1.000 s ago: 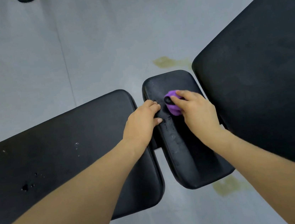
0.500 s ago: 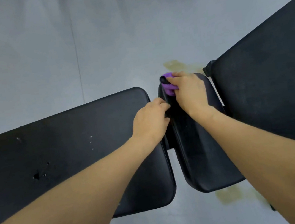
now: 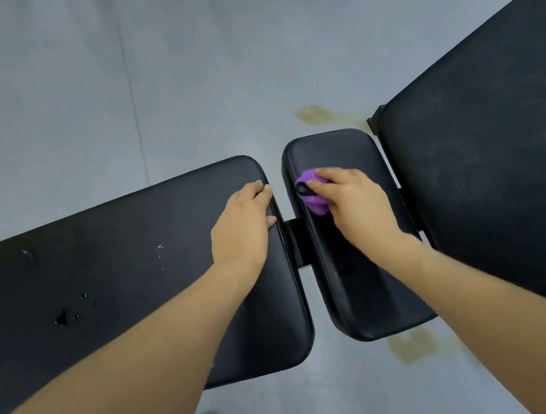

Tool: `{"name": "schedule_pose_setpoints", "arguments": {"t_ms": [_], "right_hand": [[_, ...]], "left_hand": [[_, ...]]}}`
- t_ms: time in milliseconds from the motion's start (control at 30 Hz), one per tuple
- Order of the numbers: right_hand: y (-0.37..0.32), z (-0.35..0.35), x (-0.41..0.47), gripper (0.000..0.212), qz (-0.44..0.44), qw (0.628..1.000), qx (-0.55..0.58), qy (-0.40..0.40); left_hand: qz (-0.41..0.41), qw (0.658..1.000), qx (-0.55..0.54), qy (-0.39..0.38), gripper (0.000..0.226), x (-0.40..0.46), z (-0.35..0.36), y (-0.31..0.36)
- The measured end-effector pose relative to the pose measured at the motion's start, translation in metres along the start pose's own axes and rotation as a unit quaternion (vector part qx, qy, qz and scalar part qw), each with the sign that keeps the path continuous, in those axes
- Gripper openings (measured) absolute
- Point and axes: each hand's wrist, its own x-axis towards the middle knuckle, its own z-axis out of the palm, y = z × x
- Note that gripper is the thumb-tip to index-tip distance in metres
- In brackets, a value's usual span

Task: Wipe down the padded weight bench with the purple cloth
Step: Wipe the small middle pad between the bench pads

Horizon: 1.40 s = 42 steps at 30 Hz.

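Under the right hand (image 3: pixel 355 205), the bunched purple cloth (image 3: pixel 311 195) lies pinched beneath curled fingers against the small black padded seat section (image 3: pixel 360 285) of the weight bench. Beside that grip, the left hand (image 3: pixel 241 229) rests flat, fingers extended, on the long black padded section (image 3: pixel 118 277). Maintain even downward pressure; overlap strokes toward the pad's near end, which appears unwiped.

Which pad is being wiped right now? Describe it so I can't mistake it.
Start at the long black bench pad under the left hand. Just across the gap lies the small pad, before the big angled pad. It is the shortest, and the right hand presses the purple cloth on it.
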Motion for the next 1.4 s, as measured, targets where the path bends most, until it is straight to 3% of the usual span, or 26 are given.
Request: {"name": "schedule_pose_setpoints", "arguments": {"t_ms": [100, 167, 333, 433, 500, 600, 700, 800, 900, 1100, 1233, 1400], "right_hand": [[-0.001, 0.008, 0.066, 0.03, 0.053, 0.999, 0.0, -0.008], [-0.001, 0.01, 0.072, 0.029, 0.031, 0.999, -0.015, -0.006], [-0.008, 0.009, -0.043, 0.041, -0.061, 0.998, 0.019, 0.012], [-0.005, 0.01, -0.042, 0.047, -0.069, 0.997, 0.007, -0.015], [-0.006, 0.008, -0.001, 0.034, -0.018, 0.999, 0.027, -0.022], [0.0, 0.016, 0.047, 0.04, 0.044, 0.998, 0.037, -0.002], [-0.009, 0.008, 0.014, 0.039, 0.043, 0.998, 0.035, -0.012], [-0.024, 0.002, -0.054, 0.048, -0.025, 0.999, 0.013, -0.019], [-0.019, 0.001, -0.057, 0.048, -0.04, 0.999, 0.021, -0.027], [-0.004, 0.009, 0.035, 0.032, 0.098, 0.99, 0.098, -0.004], [-0.011, 0.006, -0.014, 0.042, 0.029, 0.998, 0.059, 0.006], [-0.012, 0.001, -0.099, 0.051, 0.047, 0.997, 0.065, -0.008]], "left_hand": [[0.007, 1.0, 0.002, 0.007, 0.05, 0.0, 0.003, -0.002], [0.013, 1.0, 0.003, 0.007, 0.05, 0.0, 0.004, -0.004], [0.008, 1.0, 0.003, 0.002, 0.05, 0.002, 0.001, -0.005], [0.008, 1.0, 0.006, 0.0, 0.05, 0.003, 0.002, -0.003], [0.003, 1.0, -0.003, 0.003, 0.049, 0.003, 0.002, -0.003], [0.004, 1.0, -0.011, 0.011, 0.048, 0.003, 0.004, -0.004], [-0.011, 1.0, -0.027, 0.004, 0.044, 0.003, 0.005, -0.003], [-0.043, 0.996, -0.071, -0.008, 0.04, 0.005, 0.003, -0.004], [-0.027, 0.998, -0.05, -0.023, 0.042, 0.005, 0.004, -0.005], [-0.034, 0.997, -0.064, -0.022, 0.038, 0.007, 0.005, -0.003], [-0.022, 0.999, -0.038, -0.026, 0.041, 0.006, 0.002, -0.003], [-0.013, 0.995, 0.072, -0.067, 0.053, -0.024, -0.002, 0.014]]}}
